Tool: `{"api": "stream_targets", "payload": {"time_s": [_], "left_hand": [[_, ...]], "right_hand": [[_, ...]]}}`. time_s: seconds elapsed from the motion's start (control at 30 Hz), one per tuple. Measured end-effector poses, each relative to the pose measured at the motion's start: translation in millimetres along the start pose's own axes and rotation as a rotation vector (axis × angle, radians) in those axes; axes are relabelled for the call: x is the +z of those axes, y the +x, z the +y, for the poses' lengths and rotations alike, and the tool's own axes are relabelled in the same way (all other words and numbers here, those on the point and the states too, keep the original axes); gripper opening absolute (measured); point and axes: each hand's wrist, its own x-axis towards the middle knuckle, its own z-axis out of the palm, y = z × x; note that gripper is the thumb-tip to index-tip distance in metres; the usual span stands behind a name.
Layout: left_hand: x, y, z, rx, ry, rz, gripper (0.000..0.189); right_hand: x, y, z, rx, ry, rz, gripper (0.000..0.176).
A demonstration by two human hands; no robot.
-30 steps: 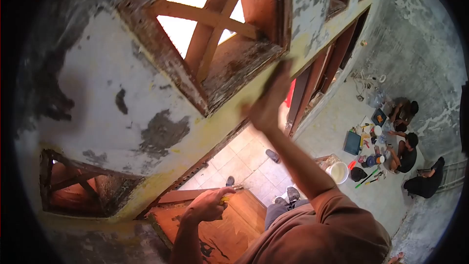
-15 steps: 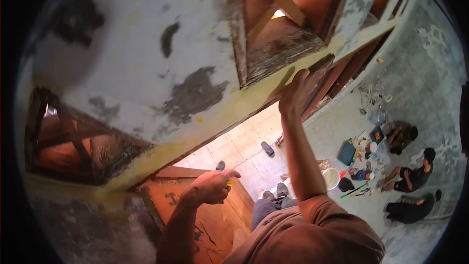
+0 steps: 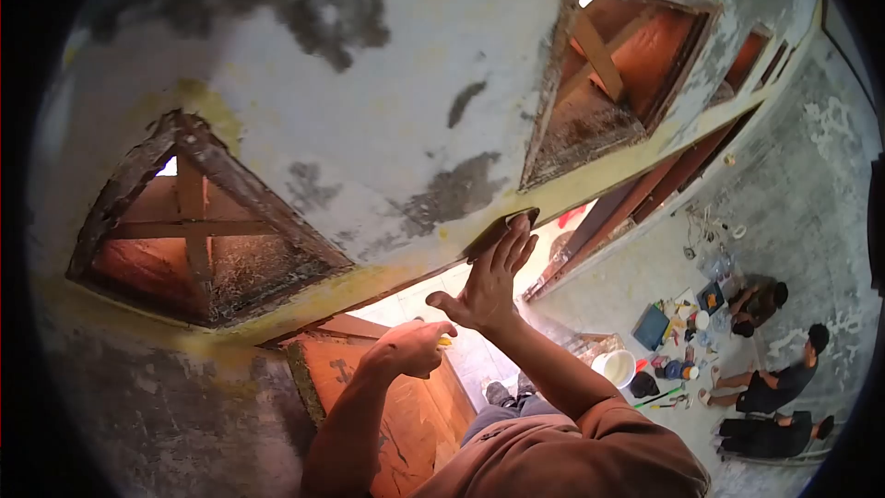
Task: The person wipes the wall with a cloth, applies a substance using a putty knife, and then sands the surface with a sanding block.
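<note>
My right hand (image 3: 493, 281) reaches up to the yellow-painted strip (image 3: 406, 269) along the wall's lower edge. Its fingers are stretched out, pressing a dark flat sheet (image 3: 489, 236), perhaps sandpaper, against that strip. Lower and to the left, my left hand (image 3: 417, 349) is closed in front of an orange-brown wooden panel (image 3: 392, 424). A small yellow thing (image 3: 445, 342) shows between its fingers; the rest is hidden in the palm.
Two wooden-framed openings with crossed slats (image 3: 194, 229) (image 3: 608, 60) break the patchy wall. Far below on the floor are a white bucket (image 3: 615, 367), a teal case (image 3: 651, 326) and scattered tools. Three people (image 3: 782, 378) sit beside them at the right.
My right hand and the dark sheet have slid down and left along the yellow strip. The left hand stays closed at nearly the same place. The view has shifted, showing more of the left opening.
</note>
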Motion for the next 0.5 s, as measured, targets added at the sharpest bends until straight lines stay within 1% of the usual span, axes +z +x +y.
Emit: {"api": "stream_targets", "payload": {"time_s": [0.03, 0.1, 0.13, 0.17, 0.23, 0.27, 0.3, 0.37, 0.43, 0.47, 0.5], "left_hand": [[-2.2, -1.5, 0.6, 0.002, -0.009, 0.011, 0.039], [-3.2, -2.2, 5.3, -0.01, -0.029, -0.012, 0.042], [-2.2, 1.0, 4.2, -0.004, -0.051, -0.008, 0.042], [0.5, 3.8, 1.0, 0.009, -0.052, -0.01, 0.043], [3.4, 1.7, 4.0, 0.03, -0.064, -0.001, 0.044], [-3.8, -3.3, 10.1, -0.001, -0.033, -0.021, 0.045], [-8.4, -6.5, 14.3, -0.034, -0.007, -0.043, 0.046], [-8.8, -5.5, 12.1, -0.024, -0.043, -0.048, 0.045], [-3.4, -1.3, 6.8, 0.013, -0.037, -0.052, 0.047], [0.7, 0.1, 3.8, 0.041, -0.044, -0.016, 0.047], [1.9, -1.1, 5.8, 0.046, -0.045, -0.023, 0.047]], "right_hand": [[0.9, 1.1, 1.4, -0.071, -0.052, -0.013, 0.127], [-6.2, 35.2, 11.4, -0.17, -0.067, 0.132, 0.122], [-15.8, 48.4, 10.1, -0.136, -0.04, 0.129, 0.12], [-17.6, 43.2, 10.3, -0.145, -0.042, 0.106, 0.12], [-18.6, 27.5, 10.3, -0.164, -0.177, -0.009, 0.128], [-12.4, 12.5, 13.5, -0.184, -0.18, -0.035, 0.127], [-14.6, 18.2, 7.6, -0.206, -0.16, -0.008, 0.125], [-18.3, 38.0, 8.4, -0.252, -0.182, 0.054, 0.124], [-33.0, 73.9, 2.2, -0.283, -0.162, 0.12, 0.124], [-36.0, 76.3, 1.3, -0.265, -0.177, 0.112, 0.125], [-33.7, 63.5, 2.8, -0.262, -0.182, 0.108, 0.125]]}}
